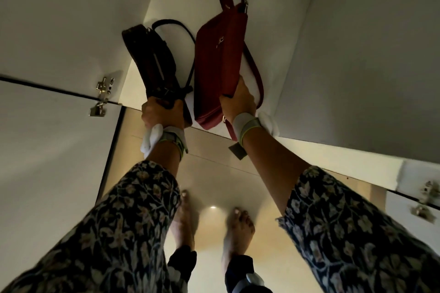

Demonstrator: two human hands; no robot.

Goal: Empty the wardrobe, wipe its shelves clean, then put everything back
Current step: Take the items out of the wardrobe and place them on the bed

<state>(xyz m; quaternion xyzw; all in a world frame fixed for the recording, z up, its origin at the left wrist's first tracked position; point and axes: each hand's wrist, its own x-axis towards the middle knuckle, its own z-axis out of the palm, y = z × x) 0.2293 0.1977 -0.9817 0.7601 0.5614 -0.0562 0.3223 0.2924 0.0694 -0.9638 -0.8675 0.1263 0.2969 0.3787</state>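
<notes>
Both arms reach forward into a white wardrobe compartment. My left hand (162,112) grips the near end of a dark brown bag (152,59), whose black strap (183,31) loops out beside it. My right hand (238,100) holds the near end of a red bag (216,54) standing on edge, its red strap (256,74) trailing on the right. Both bags rest on the white shelf (181,0). White bands with pale cloth sit on both wrists.
An open white door (47,126) with metal hinges (102,95) stands at the left. Another white door panel (357,54) with hinges (426,200) is at the right. Below, my bare feet (238,228) stand on a beige floor.
</notes>
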